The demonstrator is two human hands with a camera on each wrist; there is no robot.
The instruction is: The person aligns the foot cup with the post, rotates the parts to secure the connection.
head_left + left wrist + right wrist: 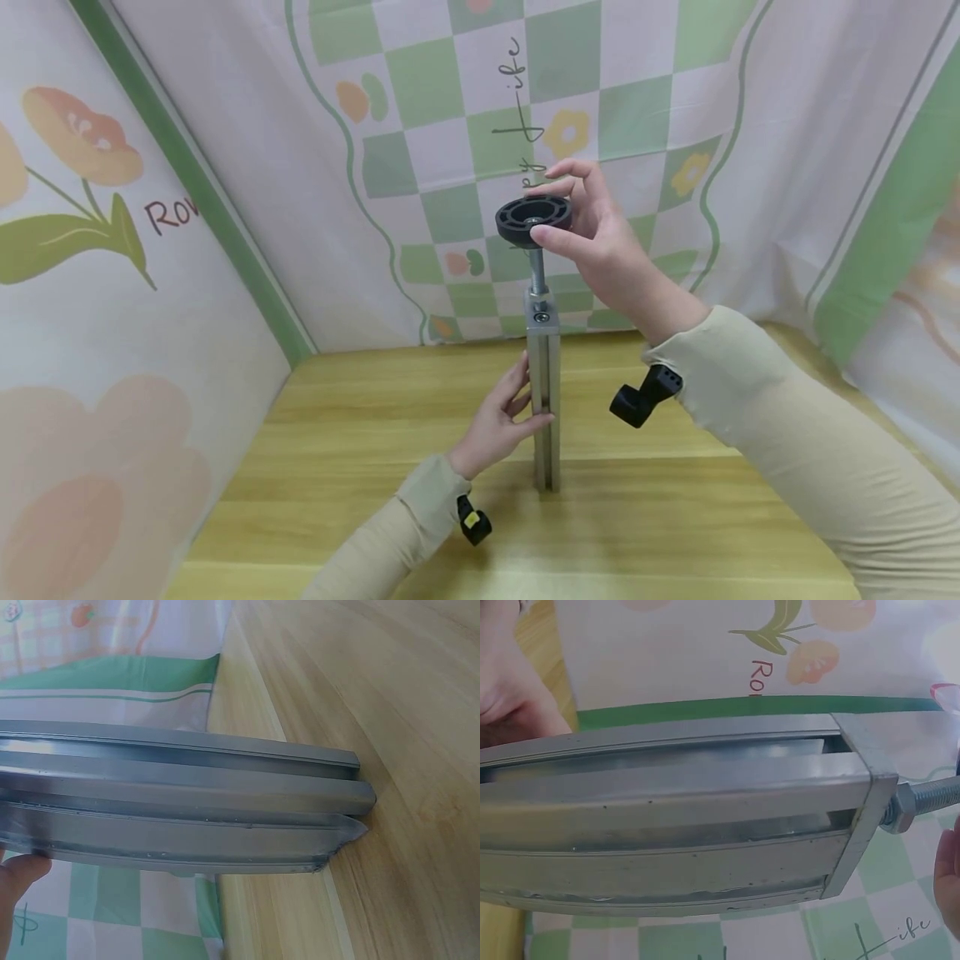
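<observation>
A slotted aluminium profile stands upright on the wooden table, its lower end on the boards in the left wrist view. My left hand grips it about midway, thumb across the near side and fingers behind. An end plate with a screw caps the top. From it rises a threaded rod with a hex nut low on it. Topmost is a round black levelling foot, its ribbed hollow side facing up. My right hand holds this foot by the rim, thumb in front; some fingertips are hidden behind it.
Wooden table boards surround the profile's base. A printed cloth with green checks hangs close behind, and a floral cloth bounds the left side. Black wrist camera mounts stick out below both sleeves.
</observation>
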